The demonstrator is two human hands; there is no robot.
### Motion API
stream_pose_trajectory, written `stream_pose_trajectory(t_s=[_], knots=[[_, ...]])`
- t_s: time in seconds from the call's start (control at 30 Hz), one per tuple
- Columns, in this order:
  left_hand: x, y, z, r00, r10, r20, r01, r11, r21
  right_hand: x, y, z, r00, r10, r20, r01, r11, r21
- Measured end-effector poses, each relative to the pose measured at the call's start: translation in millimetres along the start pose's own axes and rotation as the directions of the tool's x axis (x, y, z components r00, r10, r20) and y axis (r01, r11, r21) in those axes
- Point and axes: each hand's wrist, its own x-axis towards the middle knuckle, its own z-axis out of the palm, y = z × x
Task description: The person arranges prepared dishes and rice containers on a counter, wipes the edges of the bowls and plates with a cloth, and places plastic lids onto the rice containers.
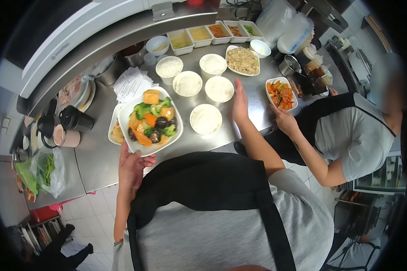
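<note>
My left hand (133, 168) grips the lower edge of a white square dish (168, 143), tilted toward me above the counter. Broccoli, dark mushrooms, carrot slices and golden tofu-like cubes (150, 96) fill it. Partly hidden behind it is another white dish (113, 131) with food. My right hand (240, 101) is raised flat with its fingers stretched out and holds nothing. It is just right of several round white tubs filled with white rice (205, 119). Beyond its fingertips sits a white dish of fried rice (243, 61).
At right, a co-worker's hand (285, 121) holds a white dish of reddish food (281, 95). White ingredient trays (181, 44) line the back. Paper slips (133, 84), a black-lidded container (76, 118) and a bag of greens (49, 170) are left. Sauce bottles (313, 62) stand back right.
</note>
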Motion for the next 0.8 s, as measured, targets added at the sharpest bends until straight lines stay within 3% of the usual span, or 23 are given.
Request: stream_pose_trajectory(t_s=[0.03,0.07,0.17,0.23,0.33,0.53,0.63,0.67,0.7,0.77,0.8], knots=[[6,2,10,0.999,-0.010,0.036,0.009,1.000,0.007,-10,-15,-8,0.993,-0.117,-0.030,0.108,0.973,-0.204],[12,4,23,0.997,-0.018,0.070,0.017,1.000,0.014,-21,-31,-16,0.999,-0.032,-0.022,0.030,0.996,-0.087],[37,-1,53,0.969,-0.094,0.228,0.084,0.995,0.052,-53,-63,-42,0.930,0.199,0.309,-0.288,0.917,0.276],[58,-9,80,0.920,-0.176,0.351,0.149,0.983,0.105,-80,-101,-46,0.839,0.162,0.520,-0.439,0.765,0.471],[73,-32,121,0.842,-0.253,0.477,0.212,0.967,0.139,-110,-126,-58,0.848,0.249,0.468,-0.504,0.654,0.564],[82,-64,168,0.661,-0.452,0.599,0.294,0.890,0.348,-145,-110,-105,0.914,0.363,0.179,-0.399,0.737,0.546],[105,-65,171,0.590,-0.506,0.629,0.019,0.788,0.615,-163,-95,-118,0.915,0.402,0.031,-0.356,0.770,0.530],[112,-60,172,0.679,-0.406,0.612,-0.209,0.692,0.691,-168,-93,-121,0.912,0.410,-0.006,-0.345,0.775,0.530],[122,-55,175,0.709,-0.196,0.677,-0.466,0.591,0.659,-170,-89,-124,0.908,0.418,-0.037,-0.336,0.778,0.530],[144,-46,179,0.590,0.188,0.785,-0.806,0.190,0.561,-171,-77,-129,0.906,0.420,-0.055,-0.339,0.797,0.499],[154,-44,186,0.553,0.207,0.807,-0.833,0.135,0.537,-168,-71,-131,0.903,0.426,-0.047,-0.353,0.801,0.483]])
